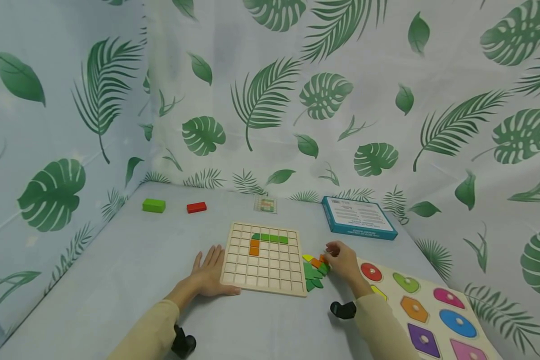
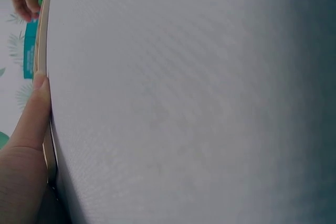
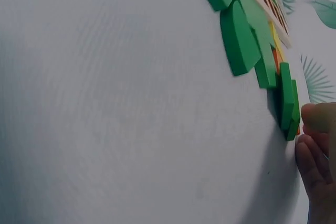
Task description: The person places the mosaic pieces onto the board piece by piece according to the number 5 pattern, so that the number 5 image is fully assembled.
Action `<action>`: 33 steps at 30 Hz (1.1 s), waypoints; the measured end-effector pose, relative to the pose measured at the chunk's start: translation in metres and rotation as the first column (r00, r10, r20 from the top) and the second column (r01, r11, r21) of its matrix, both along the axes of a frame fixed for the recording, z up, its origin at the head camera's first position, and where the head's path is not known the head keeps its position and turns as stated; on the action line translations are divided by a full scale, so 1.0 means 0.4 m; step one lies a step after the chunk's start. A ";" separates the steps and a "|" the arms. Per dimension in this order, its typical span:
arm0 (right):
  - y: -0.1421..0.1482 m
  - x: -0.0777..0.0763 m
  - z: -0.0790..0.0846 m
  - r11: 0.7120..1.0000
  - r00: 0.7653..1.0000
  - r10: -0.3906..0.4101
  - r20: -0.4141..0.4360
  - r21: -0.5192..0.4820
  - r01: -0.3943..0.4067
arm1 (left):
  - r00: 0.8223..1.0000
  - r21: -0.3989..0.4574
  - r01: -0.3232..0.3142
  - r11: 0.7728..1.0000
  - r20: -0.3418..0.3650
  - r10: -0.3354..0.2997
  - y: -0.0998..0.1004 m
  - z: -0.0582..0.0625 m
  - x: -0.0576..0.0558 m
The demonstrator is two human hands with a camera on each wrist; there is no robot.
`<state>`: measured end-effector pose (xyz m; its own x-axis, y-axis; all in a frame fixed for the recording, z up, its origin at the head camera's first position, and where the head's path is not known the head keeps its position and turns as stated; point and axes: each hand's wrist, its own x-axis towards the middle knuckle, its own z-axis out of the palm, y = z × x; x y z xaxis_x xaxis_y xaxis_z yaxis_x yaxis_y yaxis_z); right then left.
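My left hand (image 1: 209, 277) lies with fingers spread on the table at the left side of a wooden grid board (image 1: 265, 272), its thumb along the board's near edge. On the grid, a row of green tiles (image 1: 273, 238) with a rounded left end meets two orange tiles (image 1: 254, 247) going down. Right of the board, my right hand (image 1: 342, 257) has its thumb and fingers curled at a small orange piece (image 1: 322, 258), pinching it at the edge of a pile of green pieces (image 1: 312, 272). A yellow piece (image 1: 307, 258) also shows in that pile.
A shape puzzle board (image 1: 389, 295) with knobbed pieces lies at the right. Behind it rests a blue box (image 1: 360, 217). At the back are a small patterned card (image 1: 265, 204), a red block (image 1: 196, 207) and a green block (image 1: 154, 205). Leaf-printed cloth walls enclose the table.
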<state>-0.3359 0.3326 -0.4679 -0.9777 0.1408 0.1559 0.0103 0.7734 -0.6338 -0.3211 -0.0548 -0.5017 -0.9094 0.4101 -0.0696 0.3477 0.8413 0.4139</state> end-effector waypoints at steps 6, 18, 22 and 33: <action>0.006 -0.001 0.004 1.000 0.996 -0.002 0.089 -0.016 0.003 | 1.000 0.008 0.000 1.000 -0.001 0.000 -0.001 0.008 0.002; 0.011 0.002 -0.006 1.000 0.998 0.021 0.057 0.006 -0.021 | 1.000 0.023 0.004 1.000 0.026 -0.004 0.001 0.037 0.022; 0.011 -0.005 -0.011 1.000 0.998 0.023 0.055 0.009 -0.023 | 1.000 0.025 -0.004 1.000 0.022 0.004 -0.003 0.024 0.020; 0.001 -0.020 -0.012 1.000 0.997 -0.022 0.072 -0.012 0.023 | 0.999 -0.012 -0.005 1.000 0.046 0.005 0.002 0.058 0.029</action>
<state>-0.3440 0.3330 -0.4727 -0.9828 0.1646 0.0837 0.0734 0.7644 -0.6405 -0.3097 -0.0539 -0.4786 -0.9071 0.4045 -0.1163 0.3244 0.8480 0.4191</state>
